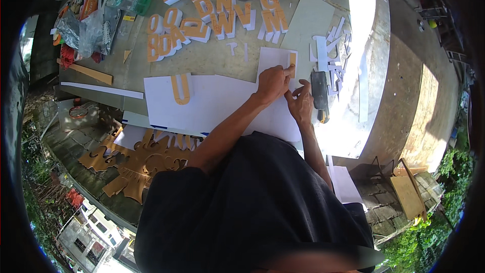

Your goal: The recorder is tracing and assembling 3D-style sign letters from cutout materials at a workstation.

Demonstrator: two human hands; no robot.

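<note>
The small, straight, tan-topped bar with white sides lies on the narrow upper part of a large white sheet, close to that part's right edge, on the grey desk. Its long axis points away from the person, roughly in line with that edge. The left hand is the nearer one: it comes in slantwise from the lower left, and its bent fingertips touch the bar's near end, leaving the far end in view. Whether that grip pinches the bar or only presses on it, I cannot tell. The right hand sits just beyond the near end, toward the person and slightly to the right, so the bar lies ahead of it and a little left. Its fingers are half curled close beside the left hand; whether they hold anything thin is hidden. A dark block-shaped tool with a yellow end lies just right of it, while the tan-topped, white-sided U-shaped letter lies well to the left.
</note>
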